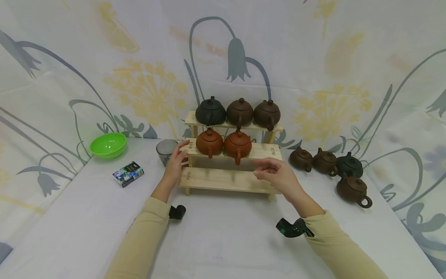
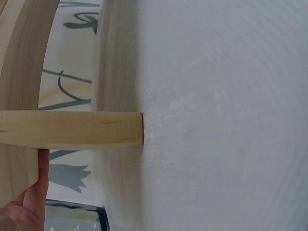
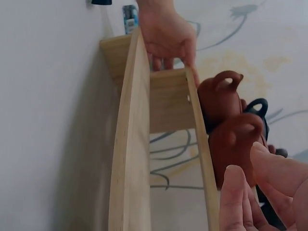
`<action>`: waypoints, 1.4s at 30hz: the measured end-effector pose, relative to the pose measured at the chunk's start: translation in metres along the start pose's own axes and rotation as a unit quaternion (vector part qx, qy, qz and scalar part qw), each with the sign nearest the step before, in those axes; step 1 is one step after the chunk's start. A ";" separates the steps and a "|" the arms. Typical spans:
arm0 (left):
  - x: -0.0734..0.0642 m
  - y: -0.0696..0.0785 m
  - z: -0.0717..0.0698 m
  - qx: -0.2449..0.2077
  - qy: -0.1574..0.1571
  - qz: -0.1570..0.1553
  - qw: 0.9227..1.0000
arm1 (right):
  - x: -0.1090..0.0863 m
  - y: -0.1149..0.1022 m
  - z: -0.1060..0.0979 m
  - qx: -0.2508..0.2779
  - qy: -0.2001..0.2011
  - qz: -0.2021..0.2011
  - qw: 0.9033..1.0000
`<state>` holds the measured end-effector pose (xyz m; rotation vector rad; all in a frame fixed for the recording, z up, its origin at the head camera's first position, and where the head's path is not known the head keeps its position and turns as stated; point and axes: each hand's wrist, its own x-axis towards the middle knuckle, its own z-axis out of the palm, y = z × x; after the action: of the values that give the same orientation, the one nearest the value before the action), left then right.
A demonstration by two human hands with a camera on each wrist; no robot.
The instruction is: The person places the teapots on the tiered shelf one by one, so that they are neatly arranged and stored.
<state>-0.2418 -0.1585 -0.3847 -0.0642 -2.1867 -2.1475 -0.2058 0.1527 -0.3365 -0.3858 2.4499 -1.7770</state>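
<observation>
A three-tier wooden stand (image 1: 230,179) stands at the middle of the table. My left hand (image 1: 175,162) holds its left end, with fingers at the end of the middle tier. In the left wrist view, part of that hand shows behind the wood. My right hand (image 1: 277,176) is in front of the stand's right side, thumb and fingers apart with nothing between them. Two reddish-brown clay teapots, a left one (image 1: 209,142) and a right one (image 1: 237,145), sit on the middle tier, handles toward me. On the top tier are a black teapot (image 1: 210,111) and two dark brown teapots (image 1: 239,111).
Several dark teapots (image 1: 352,190) stand on the table to the right. At the left are a green bowl (image 1: 108,145), a small printed box (image 1: 128,174) and a grey see-through cup (image 1: 165,150) close to my left hand. A patterned cloth (image 1: 278,46) hangs behind.
</observation>
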 end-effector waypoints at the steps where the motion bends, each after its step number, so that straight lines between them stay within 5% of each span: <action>1: 0.000 0.000 0.000 0.000 0.000 0.001 1.000 | -0.002 0.001 -0.003 -0.002 0.002 0.002 1.000; 14: 0.000 0.000 -0.002 -0.002 0.001 0.000 1.000 | -0.020 0.019 -0.034 0.002 0.032 -0.009 0.999; 42: 0.000 -0.001 0.000 0.006 -0.007 0.017 1.000 | -0.064 0.052 -0.106 -0.056 0.112 0.047 0.991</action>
<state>-0.2423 -0.1590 -0.3858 -0.1154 -2.1897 -2.1222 -0.1750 0.2814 -0.3567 -0.0775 2.6757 -1.7366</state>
